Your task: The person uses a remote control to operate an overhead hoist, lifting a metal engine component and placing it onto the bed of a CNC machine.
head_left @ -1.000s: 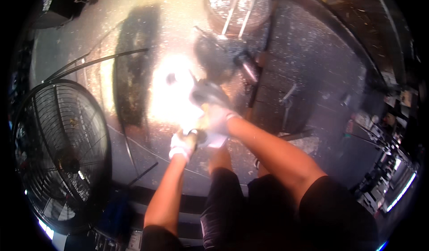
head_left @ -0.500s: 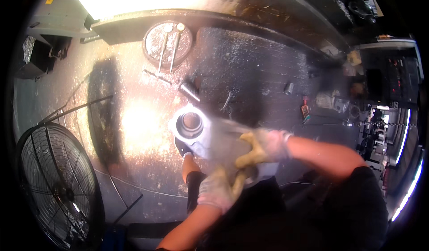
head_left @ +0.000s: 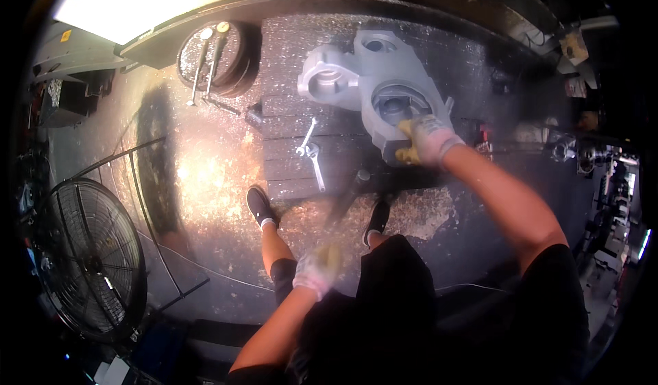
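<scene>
A large grey metal casting [head_left: 394, 77] with several round openings lies on the dark plank-topped work table [head_left: 288, 179]. My right hand [head_left: 426, 138], in a yellow and white work glove, grips the casting's near right edge beside its big opening. My left hand [head_left: 319, 267], gloved alike, hangs low in front of my legs, away from the casting. Motion smears its fingers. Left of the casting lie two wrenches [head_left: 312, 155]. A small dark cylinder [head_left: 362, 176] is at the table's near edge, with a dark blurred streak below it.
A round drum [head_left: 236, 77] with two long-handled tools [head_left: 216, 56] on top stands at the far left. A large black fan [head_left: 96, 262] and its bent tube frame [head_left: 140, 179] occupy the left floor. A thin cable [head_left: 219, 273] crosses the floor near my feet.
The casting has moved away from my body and now lies flat on the table. My left hand has let go of it and drawn back; my right hand has stayed on it.
</scene>
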Motion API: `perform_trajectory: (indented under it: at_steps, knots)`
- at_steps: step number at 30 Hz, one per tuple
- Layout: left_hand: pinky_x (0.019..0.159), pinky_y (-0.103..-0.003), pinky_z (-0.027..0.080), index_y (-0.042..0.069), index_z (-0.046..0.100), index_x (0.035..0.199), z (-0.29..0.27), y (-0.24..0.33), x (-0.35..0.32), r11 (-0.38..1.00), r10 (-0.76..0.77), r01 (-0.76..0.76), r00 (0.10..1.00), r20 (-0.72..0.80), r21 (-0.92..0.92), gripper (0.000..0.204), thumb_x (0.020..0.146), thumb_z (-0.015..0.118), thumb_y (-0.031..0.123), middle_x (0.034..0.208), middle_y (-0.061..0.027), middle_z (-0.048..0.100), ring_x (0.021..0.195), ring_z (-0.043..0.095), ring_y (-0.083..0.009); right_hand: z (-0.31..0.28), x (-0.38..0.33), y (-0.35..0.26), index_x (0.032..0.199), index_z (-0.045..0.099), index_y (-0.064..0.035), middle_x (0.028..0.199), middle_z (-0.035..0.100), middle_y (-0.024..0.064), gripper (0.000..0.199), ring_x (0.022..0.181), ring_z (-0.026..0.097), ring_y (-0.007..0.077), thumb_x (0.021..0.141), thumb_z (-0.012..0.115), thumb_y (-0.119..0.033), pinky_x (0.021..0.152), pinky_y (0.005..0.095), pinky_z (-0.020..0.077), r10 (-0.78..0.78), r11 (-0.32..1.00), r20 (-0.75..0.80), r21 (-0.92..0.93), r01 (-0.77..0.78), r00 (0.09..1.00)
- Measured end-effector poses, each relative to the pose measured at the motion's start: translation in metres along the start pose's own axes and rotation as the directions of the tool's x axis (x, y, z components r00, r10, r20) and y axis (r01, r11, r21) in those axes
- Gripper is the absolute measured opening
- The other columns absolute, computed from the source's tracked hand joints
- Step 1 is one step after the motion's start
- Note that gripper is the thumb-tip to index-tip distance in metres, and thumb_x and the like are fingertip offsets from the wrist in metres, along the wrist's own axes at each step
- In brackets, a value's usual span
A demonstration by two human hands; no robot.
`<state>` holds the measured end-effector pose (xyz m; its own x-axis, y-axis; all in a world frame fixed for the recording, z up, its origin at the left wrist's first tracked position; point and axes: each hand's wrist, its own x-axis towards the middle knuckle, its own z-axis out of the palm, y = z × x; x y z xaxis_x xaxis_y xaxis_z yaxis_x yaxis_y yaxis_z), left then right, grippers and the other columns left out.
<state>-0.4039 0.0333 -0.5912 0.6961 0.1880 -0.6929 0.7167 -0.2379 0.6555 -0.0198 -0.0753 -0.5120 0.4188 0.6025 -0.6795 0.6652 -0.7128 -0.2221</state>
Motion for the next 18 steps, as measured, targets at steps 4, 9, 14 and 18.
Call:
perform_trajectory:
  at_steps: [4, 9, 14, 18]
  knots:
    - [0.075, -0.034, 0.056, -0.001, 0.071, 0.089, 0.052, 0.010, -0.002, 0.983, -0.185, 0.185, 0.979, 0.086, 0.003, 0.046, 0.106, 0.047, 0.035, 0.086, -0.0133, 0.074, 0.079, 0.072, -0.0214, 0.138, 0.014, 0.115, 0.124, 0.070, -0.0109, 0.116, 0.076, 0.0165, 0.037, 0.113, 0.072, 0.0337, 0.091, 0.072, -0.028, 0.103, 0.0466, 0.0510, -0.076, 0.956, 0.176, -0.266, 0.122, 0.981]
    - [0.081, -0.037, 0.056, 0.000, 0.072, 0.093, 0.109, 0.020, 0.013, 0.985, 0.063, -0.101, 0.967, 0.248, 0.142, 0.043, 0.105, 0.052, 0.036, 0.089, -0.0173, 0.074, 0.086, 0.073, -0.0292, 0.294, -0.015, 0.207, 0.122, 0.073, -0.0142, 0.118, 0.077, 0.0118, 0.029, 0.108, 0.074, 0.0291, 0.100, 0.054, -0.016, 0.101, 0.0475, 0.0510, -0.049, 0.852, 0.148, -0.509, 0.119, 0.988]
    - [0.091, -0.043, 0.056, 0.002, 0.073, 0.117, 0.136, 0.065, 0.066, 0.967, -0.055, -0.068, 0.885, 0.462, 0.245, 0.041, 0.096, 0.068, 0.036, 0.111, -0.0210, 0.076, 0.102, 0.073, -0.0389, 0.371, -0.026, 0.247, 0.108, 0.065, -0.0159, 0.113, 0.069, 0.0035, 0.014, 0.121, 0.059, 0.0213, 0.099, 0.055, -0.019, 0.118, 0.0407, 0.0381, -0.148, 0.789, -0.196, -0.614, -0.004, 0.969]
    - [0.093, -0.044, 0.057, 0.003, 0.072, 0.115, 0.182, 0.095, 0.126, 0.779, 0.341, -0.515, 0.827, 0.447, 0.358, 0.035, 0.092, 0.074, 0.030, 0.114, -0.0205, 0.075, 0.101, 0.073, -0.0395, 0.346, -0.070, 0.228, 0.129, 0.062, -0.0159, 0.124, 0.068, 0.0084, 0.032, 0.131, 0.056, 0.0246, 0.098, 0.058, -0.018, 0.123, 0.0422, 0.0342, 0.106, 0.988, -0.569, -0.028, -0.149, 0.815]
